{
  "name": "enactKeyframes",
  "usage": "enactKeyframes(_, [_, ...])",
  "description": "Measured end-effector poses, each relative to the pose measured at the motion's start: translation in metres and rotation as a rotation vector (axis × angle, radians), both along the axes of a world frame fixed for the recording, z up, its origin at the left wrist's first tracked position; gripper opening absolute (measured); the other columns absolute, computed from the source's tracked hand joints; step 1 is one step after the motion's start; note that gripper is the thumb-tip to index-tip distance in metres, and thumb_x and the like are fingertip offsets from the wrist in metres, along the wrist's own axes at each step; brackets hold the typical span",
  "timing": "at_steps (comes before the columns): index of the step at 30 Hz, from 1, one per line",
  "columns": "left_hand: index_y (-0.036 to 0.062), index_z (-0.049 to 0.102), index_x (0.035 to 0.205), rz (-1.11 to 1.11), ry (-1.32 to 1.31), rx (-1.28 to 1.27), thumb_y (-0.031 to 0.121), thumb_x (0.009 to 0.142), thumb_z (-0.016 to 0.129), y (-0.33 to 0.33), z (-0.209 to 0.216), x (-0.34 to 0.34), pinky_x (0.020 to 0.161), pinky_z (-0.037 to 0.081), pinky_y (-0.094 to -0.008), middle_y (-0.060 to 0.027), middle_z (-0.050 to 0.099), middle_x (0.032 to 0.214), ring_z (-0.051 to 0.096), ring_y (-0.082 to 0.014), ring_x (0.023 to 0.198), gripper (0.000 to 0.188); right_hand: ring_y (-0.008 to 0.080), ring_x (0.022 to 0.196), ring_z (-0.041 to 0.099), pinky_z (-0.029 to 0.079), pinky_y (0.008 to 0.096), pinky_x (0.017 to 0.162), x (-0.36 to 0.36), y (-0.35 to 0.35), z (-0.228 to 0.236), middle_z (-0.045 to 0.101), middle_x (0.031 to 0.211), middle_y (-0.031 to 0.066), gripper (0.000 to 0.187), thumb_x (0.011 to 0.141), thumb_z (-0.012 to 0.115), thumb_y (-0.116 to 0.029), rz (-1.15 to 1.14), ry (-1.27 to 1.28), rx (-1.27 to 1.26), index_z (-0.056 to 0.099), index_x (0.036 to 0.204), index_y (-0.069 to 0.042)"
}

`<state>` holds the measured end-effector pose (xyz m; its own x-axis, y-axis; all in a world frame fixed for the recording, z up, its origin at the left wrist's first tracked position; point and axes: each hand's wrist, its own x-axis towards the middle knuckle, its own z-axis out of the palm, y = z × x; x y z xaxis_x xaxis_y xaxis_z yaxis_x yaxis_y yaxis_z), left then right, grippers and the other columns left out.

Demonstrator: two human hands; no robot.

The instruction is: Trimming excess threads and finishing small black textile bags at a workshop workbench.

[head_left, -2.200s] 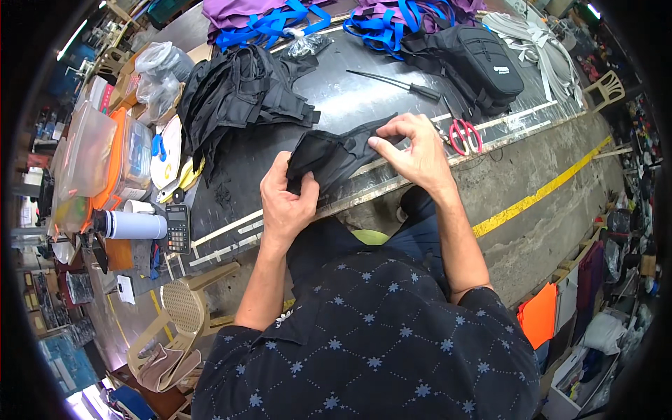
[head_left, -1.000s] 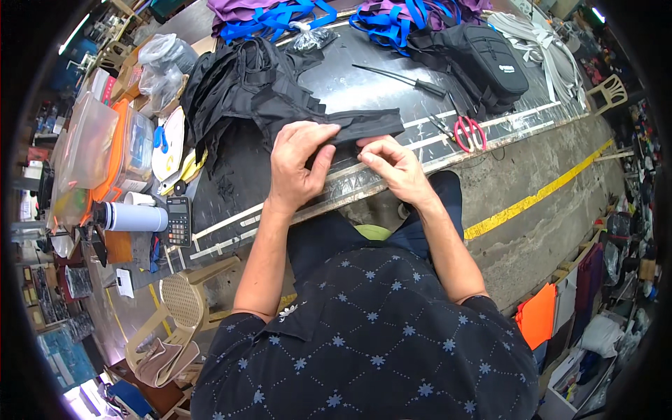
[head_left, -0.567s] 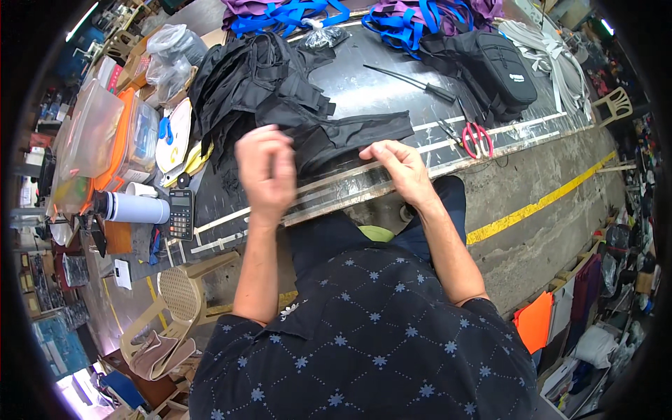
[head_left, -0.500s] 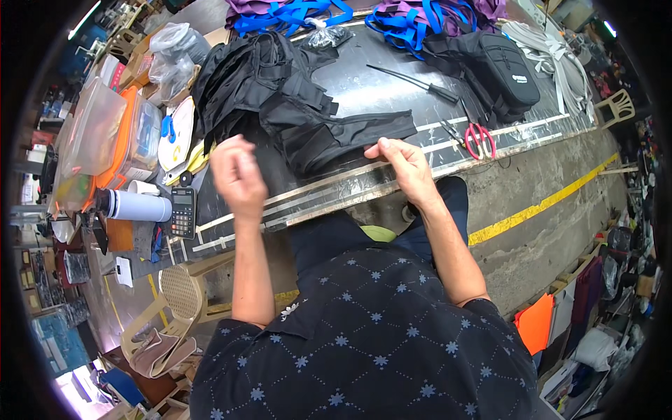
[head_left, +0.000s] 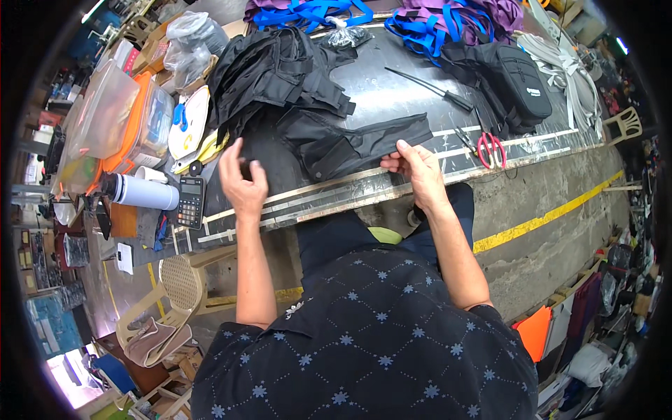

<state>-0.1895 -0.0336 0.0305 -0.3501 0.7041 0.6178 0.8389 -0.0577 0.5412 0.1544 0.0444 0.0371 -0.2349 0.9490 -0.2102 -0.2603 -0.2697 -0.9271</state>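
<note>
Black cloth piece (head_left: pixel 357 143): it lies near the front edge of the dark table (head_left: pixel 392 91), just beside the crumpled black fabric heap (head_left: pixel 280 77); I cannot tell if the two touch.
Left hand (head_left: pixel 243 183): released, fingers loosely bent, nothing visible in them; it is apart from the cloth, near the calculator (head_left: pixel 190 203).
Right hand (head_left: pixel 422 175): thumb and fingers are at the front edge of the narrow end; from my remote seat I cannot tell whether they grasp it or only touch.
Sliding cloth: I judge that a pull toward the body could draw it over the table edge, because the surface looks smooth and the left hand gives no hold.
Same black: I could confuse the piece with the heap, since their colours are alike.
Red-handled scissors (head_left: pixel 488 138): they lie near the right hand; a careless sweep of the wrist could push them down.
Table surface: shiny with glare, pale tape strips (head_left: pixel 329 196) along the front; farther back I see a black zipped bag (head_left: pixel 525 87) and purple fabric with blue straps.
Room: a concrete floor (head_left: pixel 532 259) with a yellow line (head_left: pixel 546 215), and a beige plastic chair (head_left: pixel 182 283) at left.
</note>
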Motion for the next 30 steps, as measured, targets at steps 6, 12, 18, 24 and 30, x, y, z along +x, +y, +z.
enactKeyframes(6, [-0.0002, 0.073, 0.117, -0.572, -0.331, -0.166, 0.011, 0.083, 0.08, 0.012, 0.012, 0.059, 0.099, 0.051, -0.0385, -0.0162, 0.074, 0.114, 0.069, -0.0305, 0.111, 0.037, 0.0218, 0.091, 0.075, 0.058, 0.0329, 0.085, 0.009, 0.006, 0.001, 0.076, 0.1, 0.015, 0.027, 0.104, 0.066, -0.029, 0.06, 0.04, -0.001, 0.069, 0.098, -0.003])
enactKeyframes(12, [-0.0025, 0.075, 0.099, -0.591, -0.965, -0.16, 0.012, 0.097, 0.076, 0.035, 0.046, 0.138, 0.062, 0.044, -0.0201, 0.0047, 0.071, 0.088, 0.055, -0.0014, 0.071, 0.015, 0.0108, 0.099, 0.067, 0.052, 0.0256, 0.086, 0.012, -0.007, 0.032, 0.071, 0.111, 0.0052, 0.024, 0.103, 0.067, -0.016, 0.207, -0.071, 0.311, 0.064, 0.122, -0.002])
enactKeyframes(18, [-0.0031, 0.07, 0.113, -0.73, -1.152, -0.196, 0.009, 0.098, 0.074, 0.049, 0.052, 0.162, 0.074, 0.053, -0.023, -0.0023, 0.073, 0.099, 0.065, -0.0056, 0.085, 0.019, 0.0033, 0.081, 0.055, 0.046, 0.021, 0.074, 0.011, -0.015, 0.037, 0.058, 0.09, -0.0049, 0.021, 0.098, 0.075, -0.018, 0.083, -0.168, 0.329, 0.061, 0.105, -0.005])
enactKeyframes(24, [-0.0041, 0.056, 0.131, -0.891, -1.01, -0.257, 0.002, 0.09, 0.075, 0.038, 0.048, 0.175, 0.097, 0.052, -0.0311, -0.0118, 0.068, 0.124, 0.066, -0.0163, 0.113, 0.045, 0.0046, 0.07, 0.049, 0.042, 0.0223, 0.064, 0.018, -0.011, 0.043, 0.054, 0.078, -0.0056, 0.021, 0.098, 0.075, -0.017, 0.058, -0.32, 0.435, 0.058, 0.095, -0.005])
enactKeyframes(30, [-0.0012, 0.054, 0.126, -0.743, -0.949, -0.116, -0.007, 0.09, 0.064, 0.037, 0.039, 0.164, 0.093, 0.051, -0.0294, -0.0068, 0.068, 0.113, 0.064, -0.0138, 0.105, 0.037, 0.0126, 0.065, 0.056, 0.047, 0.0285, 0.061, 0.019, -0.015, 0.053, 0.06, 0.074, 0.0051, 0.022, 0.09, 0.081, -0.009, -0.126, -0.624, 0.798, 0.06, 0.09, -0.001])
